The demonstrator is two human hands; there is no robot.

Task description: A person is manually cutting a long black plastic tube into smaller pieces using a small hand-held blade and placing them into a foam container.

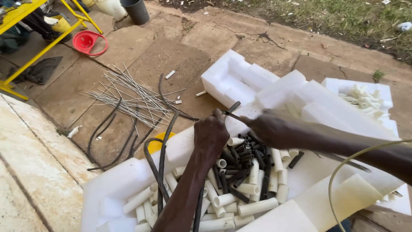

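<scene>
Short black rubber hose piece sits mid-scene over the white foam packing tray, pinched at its near end by the left hand, fingers closed round it. Right hand fisted on a thin blade-like tool, probably a knife, touching the hose. Below: cut black and cream tube sections. Far left: bundle of thin grey rods.

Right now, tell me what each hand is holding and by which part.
The left hand grips a black hose near its cut end. The right hand holds a thin blade-like tool; its grip point is blurred.
</scene>
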